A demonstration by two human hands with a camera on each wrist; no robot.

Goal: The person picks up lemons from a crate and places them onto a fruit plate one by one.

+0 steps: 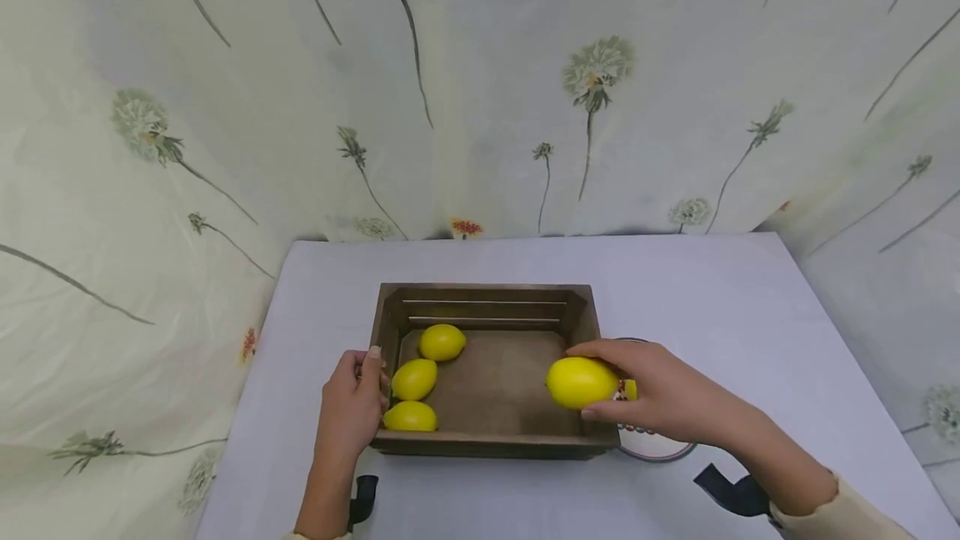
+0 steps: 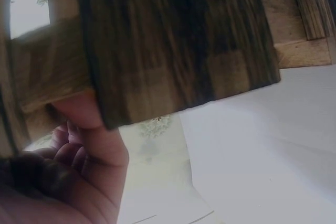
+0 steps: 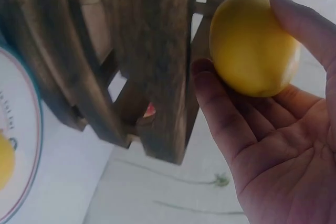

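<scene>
Pale cloth (image 1: 495, 148) printed with dandelions hung behind and around the white-covered table (image 1: 750, 332). On the table stood a brown slatted wooden crate (image 1: 510, 440), its open top facing up. A round white plate (image 1: 660, 447) with a banded rim lay just beside the crate's right end, partly hidden under the person's right arm.

The right hand (image 1: 663, 386) held a fruit between thumb and fingers, over the crate's right-hand wall. The left hand (image 1: 351, 398) gripped the opposite wall, its thumb up at the top edge. A black band stuck out near each wrist.

The fruit in the right hand was a plump yellow lemon (image 1: 580, 383). Three others, the far lemon (image 1: 442, 342), the middle lemon (image 1: 414, 379) and the near lemon (image 1: 410, 417), lay down the crate's left side, close together. Something yellow (image 3: 4, 161) showed on the plate, mostly cut off from sight.
</scene>
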